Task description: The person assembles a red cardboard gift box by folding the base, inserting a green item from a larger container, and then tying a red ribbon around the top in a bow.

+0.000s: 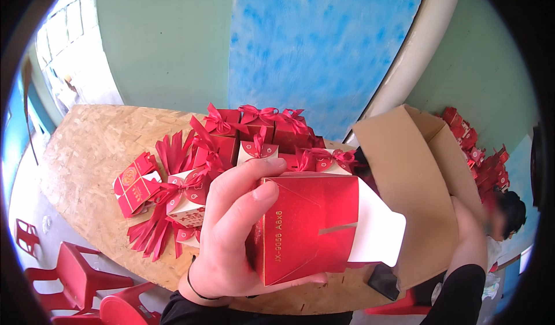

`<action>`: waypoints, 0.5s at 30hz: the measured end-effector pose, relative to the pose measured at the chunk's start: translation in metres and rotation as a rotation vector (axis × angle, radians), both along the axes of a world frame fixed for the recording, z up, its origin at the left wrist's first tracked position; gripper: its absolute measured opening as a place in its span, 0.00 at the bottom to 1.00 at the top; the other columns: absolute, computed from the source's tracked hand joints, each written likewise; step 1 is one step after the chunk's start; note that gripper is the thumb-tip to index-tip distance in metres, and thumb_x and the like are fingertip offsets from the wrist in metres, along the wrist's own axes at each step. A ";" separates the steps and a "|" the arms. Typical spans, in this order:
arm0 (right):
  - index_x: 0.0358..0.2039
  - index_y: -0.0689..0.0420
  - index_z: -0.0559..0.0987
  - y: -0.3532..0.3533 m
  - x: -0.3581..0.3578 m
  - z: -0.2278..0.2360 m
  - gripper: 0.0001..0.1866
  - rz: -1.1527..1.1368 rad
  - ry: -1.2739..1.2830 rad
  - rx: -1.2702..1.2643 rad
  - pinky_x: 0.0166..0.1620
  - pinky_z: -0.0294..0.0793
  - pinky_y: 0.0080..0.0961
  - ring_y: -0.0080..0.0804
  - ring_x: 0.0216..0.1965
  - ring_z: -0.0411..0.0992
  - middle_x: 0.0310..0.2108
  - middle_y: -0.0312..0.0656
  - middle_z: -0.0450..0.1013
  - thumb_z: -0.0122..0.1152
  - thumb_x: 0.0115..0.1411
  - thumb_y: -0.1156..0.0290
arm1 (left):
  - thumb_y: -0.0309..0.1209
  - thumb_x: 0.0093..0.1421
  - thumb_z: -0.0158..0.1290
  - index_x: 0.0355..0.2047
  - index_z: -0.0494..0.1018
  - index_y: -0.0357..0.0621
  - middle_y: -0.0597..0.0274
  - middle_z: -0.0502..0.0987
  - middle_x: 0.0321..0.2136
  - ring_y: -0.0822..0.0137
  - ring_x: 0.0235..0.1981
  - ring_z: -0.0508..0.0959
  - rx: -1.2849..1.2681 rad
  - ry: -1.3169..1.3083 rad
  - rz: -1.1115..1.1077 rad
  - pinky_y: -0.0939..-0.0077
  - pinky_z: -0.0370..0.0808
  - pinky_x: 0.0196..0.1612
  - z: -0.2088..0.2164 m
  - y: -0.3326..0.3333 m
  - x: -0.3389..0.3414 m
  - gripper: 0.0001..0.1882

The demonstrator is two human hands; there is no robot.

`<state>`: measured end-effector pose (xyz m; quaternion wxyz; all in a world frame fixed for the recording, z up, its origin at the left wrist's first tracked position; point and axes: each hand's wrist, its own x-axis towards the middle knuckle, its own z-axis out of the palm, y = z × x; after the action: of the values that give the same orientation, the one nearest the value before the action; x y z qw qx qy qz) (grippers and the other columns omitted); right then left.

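Observation:
My left hand (228,227) is closed round a red gift box (306,227), raised above the table. Its thumb and fingers grip the closed left part, while a white flap (378,232) sticks out from the open right end. A dark band circles that wrist. My right arm (469,238) reaches into an open brown cardboard box (402,180) on the right. The fingers of that hand are hidden behind the cardboard, so whether they hold anything does not show. Behind the raised box stand several red and white gift boxes (222,120) tied with red ribbon bows.
Flat folded red cartons (136,183) and loose red ribbons (150,235) lie on the chipboard table (104,157). A dark flat object (383,281) sits by the cardboard box. Red plastic chairs (72,276) stand lower left. At far right are another person (511,212) and more red boxes (491,172).

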<state>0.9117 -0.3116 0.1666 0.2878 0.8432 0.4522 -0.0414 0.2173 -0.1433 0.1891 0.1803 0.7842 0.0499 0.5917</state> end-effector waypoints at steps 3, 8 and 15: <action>0.39 0.58 0.87 0.002 0.005 -0.011 0.12 -0.049 0.014 0.032 0.44 0.79 0.46 0.57 0.41 0.81 0.41 0.57 0.82 0.63 0.57 0.68 | 0.60 0.37 0.78 0.72 0.52 0.47 0.32 0.69 0.58 0.46 0.56 0.76 -0.012 0.058 0.004 0.53 0.79 0.53 0.002 -0.001 0.004 0.69; 0.39 0.58 0.87 -0.008 0.001 -0.022 0.12 -0.092 0.043 0.070 0.45 0.80 0.45 0.56 0.41 0.81 0.41 0.57 0.82 0.63 0.57 0.69 | 0.52 0.43 0.77 0.65 0.64 0.40 0.35 0.72 0.56 0.44 0.53 0.77 -0.060 -0.018 -0.067 0.53 0.77 0.52 0.002 -0.003 0.014 0.54; 0.38 0.58 0.87 -0.039 -0.004 -0.034 0.11 -0.153 0.078 0.124 0.45 0.80 0.45 0.56 0.42 0.81 0.41 0.57 0.82 0.62 0.57 0.69 | 0.54 0.40 0.79 0.68 0.59 0.46 0.35 0.70 0.58 0.45 0.55 0.78 -0.036 0.076 -0.047 0.53 0.81 0.52 0.003 0.000 0.009 0.61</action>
<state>0.9075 -0.3503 0.1329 0.2130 0.8891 0.3993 -0.0679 0.2263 -0.1433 0.1921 0.2062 0.8038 0.0487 0.5560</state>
